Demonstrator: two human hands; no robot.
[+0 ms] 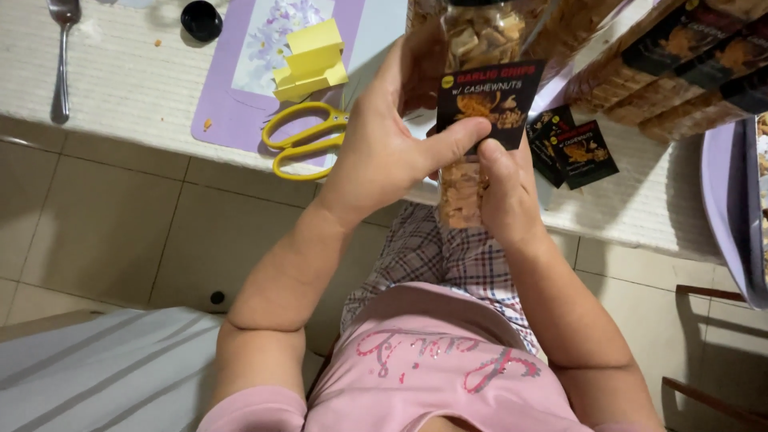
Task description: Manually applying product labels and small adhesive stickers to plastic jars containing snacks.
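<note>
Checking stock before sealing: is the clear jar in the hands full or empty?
Full: the clear jar shows golden chips packed behind its black label.

Floor (120, 232): large beige tiles with thin dark grout lines, evenly lit. Bench (128, 88): covered with a cream woven cloth, edge running across the upper frame. A grey fabric surface (104, 368) occupies the lower left corner. A dark wooden chair frame (712, 344) stands at the lower right. Lighting is soft, casting faint shadows
</note>
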